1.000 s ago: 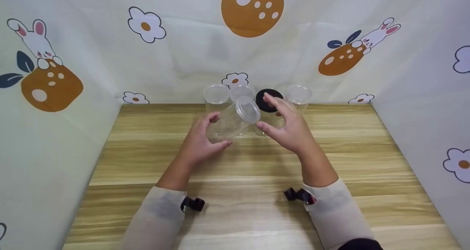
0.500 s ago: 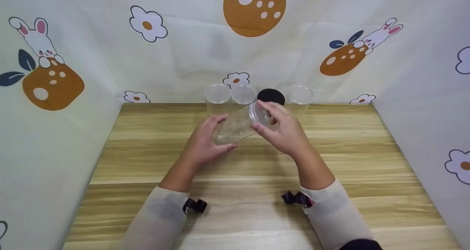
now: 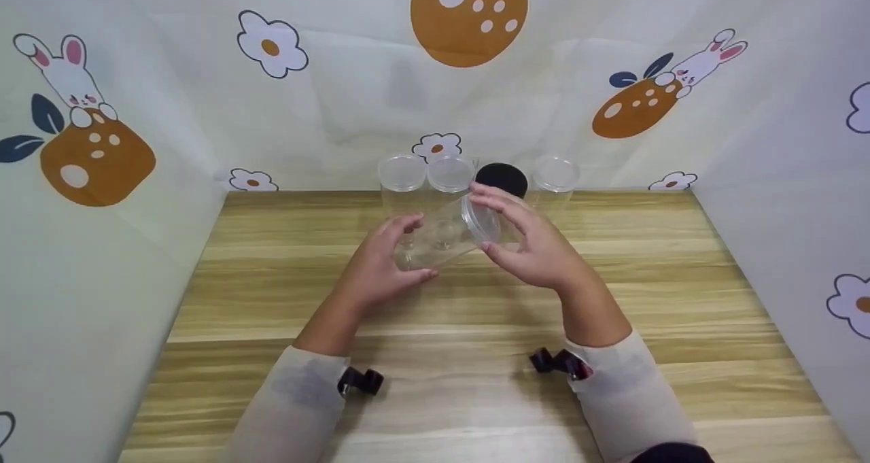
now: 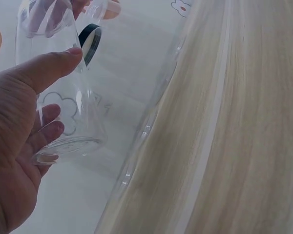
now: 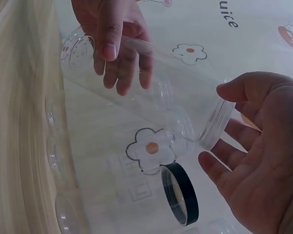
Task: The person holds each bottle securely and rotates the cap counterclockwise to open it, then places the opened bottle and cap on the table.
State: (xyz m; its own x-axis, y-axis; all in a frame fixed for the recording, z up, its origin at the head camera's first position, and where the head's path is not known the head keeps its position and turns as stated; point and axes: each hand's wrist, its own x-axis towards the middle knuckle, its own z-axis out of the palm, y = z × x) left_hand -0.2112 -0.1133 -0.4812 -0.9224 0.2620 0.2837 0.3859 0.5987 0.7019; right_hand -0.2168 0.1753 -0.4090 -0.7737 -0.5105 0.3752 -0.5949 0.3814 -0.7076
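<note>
A tilted clear jar (image 3: 442,237) is held above the table, its clear lid (image 3: 480,219) up and to the right. My left hand (image 3: 376,260) grips the jar's body near the base; in the left wrist view the thumb lies across the jar (image 4: 71,112) and fingers show through the wall. Around the lid curl the fingers of my right hand (image 3: 537,245). The right wrist view has the thumb on the rim of the clear lid (image 5: 218,119) and the fingers on its other side.
Behind the held jar, a row of upright jars stands along the back wall. Clear lids top a left jar (image 3: 401,173), its neighbour (image 3: 450,173) and a right jar (image 3: 556,175); a black lid (image 3: 501,179) sits between them. The wood-grain table (image 3: 448,395) extends in front.
My right hand has closed in on the clear lid, and its fingers have since shifted around the rim. The jar has moved slightly right and tipped further over in my left hand.
</note>
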